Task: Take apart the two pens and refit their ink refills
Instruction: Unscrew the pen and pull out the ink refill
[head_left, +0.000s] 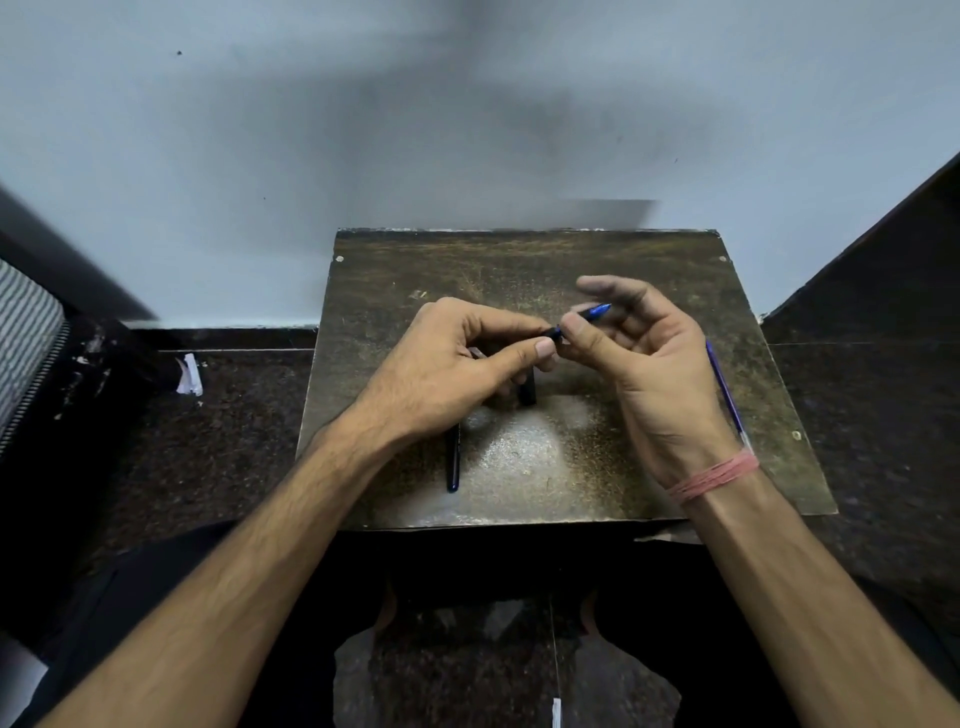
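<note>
Both hands meet above the middle of a worn dark board (649, 260). My right hand (649, 364) pinches a short blue pen part (596, 312) between thumb and forefinger. My left hand (457, 364) pinches the dark end of that same part (556, 333) with its thumb and fingertips. A thin blue ink refill (724, 387) lies on the board behind my right hand. A dark blue pen barrel (453, 462) lies on the board under my left wrist. A short dark pen piece (527, 387) lies below my left fingers, partly hidden.
The board rests on a low stool over a dark speckled floor (218, 447). A pale wall (467, 130) rises just behind it. A scrap of white paper (189, 374) lies on the floor at the left. My knees and feet are below the board's near edge.
</note>
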